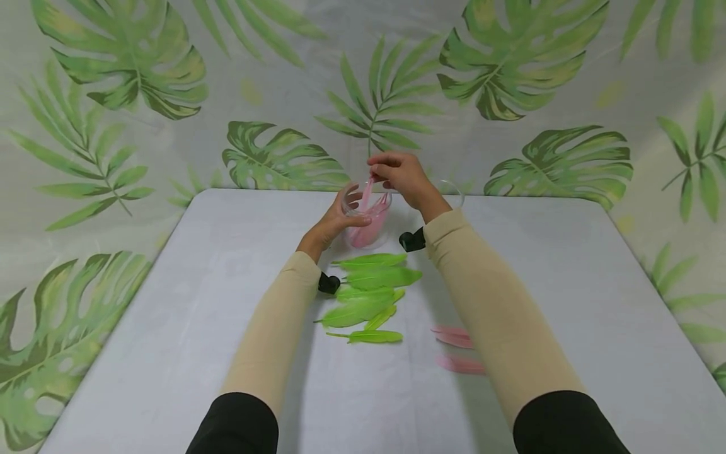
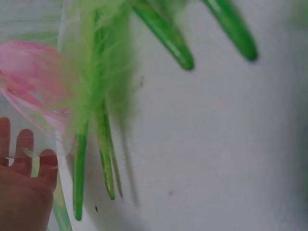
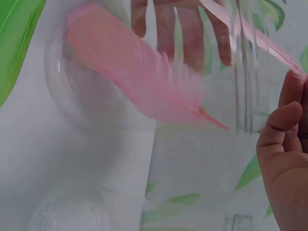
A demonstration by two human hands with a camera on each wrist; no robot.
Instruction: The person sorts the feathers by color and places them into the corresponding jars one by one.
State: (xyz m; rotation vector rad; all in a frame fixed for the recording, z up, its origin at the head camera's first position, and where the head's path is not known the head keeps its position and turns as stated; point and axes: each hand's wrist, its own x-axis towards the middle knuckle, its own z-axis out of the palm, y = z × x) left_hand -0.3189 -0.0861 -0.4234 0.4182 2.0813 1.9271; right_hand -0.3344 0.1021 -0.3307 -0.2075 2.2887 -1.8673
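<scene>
Near the table's far edge, my left hand holds a clear jar round its side, tilted, its mouth toward me in the head view. Pink feathers lie inside the jar; one large feather shows through its wall in the right wrist view. Above the mouth my right hand pinches another pink feather by its end, thumb against fingertips, the rest reaching down into the jar. The left wrist view has only some left fingers behind the clear wall.
Several green feathers lie in a column on the white table, close in front of the jar. Two pink feathers sit by the right forearm, partly hidden. A second clear container stands behind the right wrist.
</scene>
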